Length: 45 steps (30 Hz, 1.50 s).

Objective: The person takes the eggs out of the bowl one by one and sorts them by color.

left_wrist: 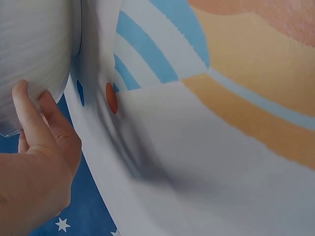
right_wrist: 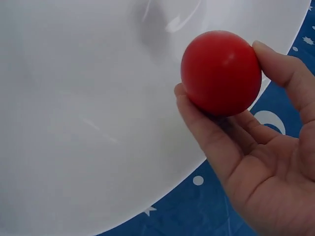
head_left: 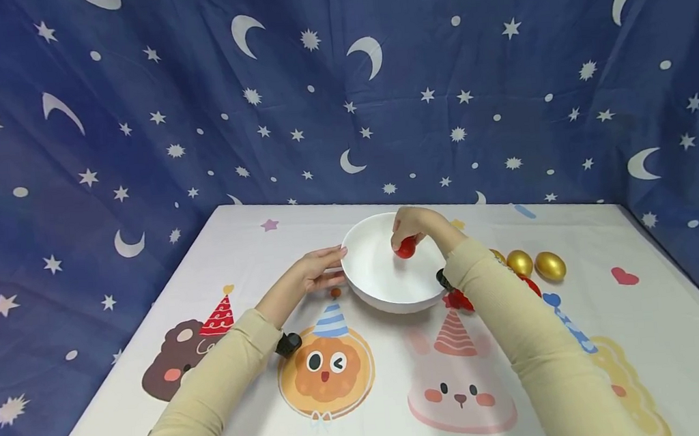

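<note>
A large white bowl [head_left: 369,271] sits on the table. My left hand [head_left: 319,268] touches its left side with fairly straight fingers; in the left wrist view the fingers [left_wrist: 30,115] rest against the outer wall. Over the bowl's inside, my right hand [head_left: 412,225] pinches a smooth red egg [right_wrist: 221,73] between thumb and fingers. From the right wrist it looks nearly round, and it is held above the bowl's white inner surface. No other item shows in the visible part of the bowl.
Golden eggs [head_left: 550,266] lie right of the bowl, partly behind my right forearm. Red items [head_left: 459,300] beside them are partly hidden by the sleeve. The white tablecloth [head_left: 672,329] bears printed cartoon figures. A blue star-and-moon curtain [head_left: 291,99] hangs behind the table.
</note>
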Motion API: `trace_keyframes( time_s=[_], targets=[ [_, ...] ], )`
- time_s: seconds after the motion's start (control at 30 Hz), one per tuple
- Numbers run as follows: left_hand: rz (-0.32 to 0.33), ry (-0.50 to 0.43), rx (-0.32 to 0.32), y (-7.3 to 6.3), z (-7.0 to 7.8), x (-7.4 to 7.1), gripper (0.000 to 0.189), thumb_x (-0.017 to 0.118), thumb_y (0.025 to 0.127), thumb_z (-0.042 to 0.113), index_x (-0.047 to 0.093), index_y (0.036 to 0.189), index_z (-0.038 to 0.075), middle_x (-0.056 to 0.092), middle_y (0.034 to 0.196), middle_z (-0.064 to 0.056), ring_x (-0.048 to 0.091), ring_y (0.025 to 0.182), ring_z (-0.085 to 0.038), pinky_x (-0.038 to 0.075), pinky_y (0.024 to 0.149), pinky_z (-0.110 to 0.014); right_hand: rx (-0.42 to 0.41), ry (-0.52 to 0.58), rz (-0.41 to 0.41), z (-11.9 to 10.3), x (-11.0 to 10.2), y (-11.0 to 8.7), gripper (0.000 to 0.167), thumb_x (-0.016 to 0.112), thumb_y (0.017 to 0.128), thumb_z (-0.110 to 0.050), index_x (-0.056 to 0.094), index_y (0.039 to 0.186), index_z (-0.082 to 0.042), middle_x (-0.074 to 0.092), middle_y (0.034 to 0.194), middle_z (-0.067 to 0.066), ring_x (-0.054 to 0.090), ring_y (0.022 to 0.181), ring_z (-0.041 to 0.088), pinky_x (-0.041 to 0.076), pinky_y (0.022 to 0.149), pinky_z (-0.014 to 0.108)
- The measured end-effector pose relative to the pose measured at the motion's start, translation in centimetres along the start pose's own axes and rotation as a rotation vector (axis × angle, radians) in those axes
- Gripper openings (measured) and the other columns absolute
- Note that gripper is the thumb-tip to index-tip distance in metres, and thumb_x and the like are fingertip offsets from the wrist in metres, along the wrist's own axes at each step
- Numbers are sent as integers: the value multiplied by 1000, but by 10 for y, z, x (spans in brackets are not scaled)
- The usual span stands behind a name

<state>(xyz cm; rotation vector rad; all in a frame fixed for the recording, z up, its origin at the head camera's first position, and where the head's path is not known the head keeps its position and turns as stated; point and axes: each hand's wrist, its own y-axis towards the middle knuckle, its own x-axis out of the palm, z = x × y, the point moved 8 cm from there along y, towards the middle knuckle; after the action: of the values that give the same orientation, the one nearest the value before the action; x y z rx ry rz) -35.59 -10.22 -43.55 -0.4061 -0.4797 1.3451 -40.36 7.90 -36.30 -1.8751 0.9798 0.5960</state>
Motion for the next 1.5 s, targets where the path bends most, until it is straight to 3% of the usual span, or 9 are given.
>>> trace_keyframes(
  time_s=[0.2, 0.5, 0.67, 0.87, 1.13, 1.33, 1.5],
  targets=[
    [0, -8, -3, 2, -3, 1, 55, 57, 95, 29, 38, 145, 17, 46, 139, -17, 57, 92, -18, 60, 70, -17, -45, 16, 65, 3, -8, -4, 41, 67, 85, -14, 54, 119, 5, 55, 121, 20, 55, 107, 28, 55, 97, 35],
    [8, -10, 1, 2, -1, -1, 55, 58, 94, 29, 40, 144, 17, 47, 138, -17, 58, 93, -18, 60, 73, -18, -136, 271, 24, -2, -16, -14, 45, 64, 87, -10, 49, 127, 3, 50, 126, 23, 57, 105, 34, 59, 87, 40],
    [1, 0, 7, 3, 2, 3, 54, 58, 94, 28, 40, 144, 17, 48, 138, -17, 58, 94, -18, 60, 74, -18, -211, 281, 77, -4, -24, -27, 47, 65, 87, -9, 49, 129, 0, 49, 127, 23, 52, 112, 36, 57, 91, 41],
    [31, -10, 7, 2, 2, -3, 52, 58, 94, 29, 43, 142, 18, 49, 135, -16, 58, 93, -18, 60, 70, -18, -279, 297, 152, -9, -28, -42, 50, 69, 84, -8, 52, 131, -6, 47, 131, 22, 51, 116, 37, 56, 93, 42],
    [4, 8, 17, 2, 0, 1, 54, 56, 95, 31, 39, 145, 17, 48, 135, -16, 59, 87, -15, 60, 70, -17, -421, 303, 263, -9, -17, -74, 51, 66, 85, -5, 49, 132, -2, 52, 130, 23, 58, 111, 39, 57, 90, 44],
    [14, 7, 12, 3, -3, 1, 54, 56, 95, 31, 39, 145, 17, 49, 134, -16, 59, 86, -15, 60, 69, -17, -475, 330, 340, -1, -9, -94, 50, 69, 82, -4, 52, 129, -1, 55, 127, 22, 59, 108, 39, 59, 86, 44],
    [22, -11, 14, 4, -3, -1, 55, 58, 94, 31, 39, 144, 17, 49, 135, -17, 59, 88, -15, 60, 69, -17, -504, 382, 348, 3, -5, -105, 51, 68, 83, -3, 51, 130, -1, 54, 129, 21, 59, 110, 38, 59, 86, 43]
  ],
)
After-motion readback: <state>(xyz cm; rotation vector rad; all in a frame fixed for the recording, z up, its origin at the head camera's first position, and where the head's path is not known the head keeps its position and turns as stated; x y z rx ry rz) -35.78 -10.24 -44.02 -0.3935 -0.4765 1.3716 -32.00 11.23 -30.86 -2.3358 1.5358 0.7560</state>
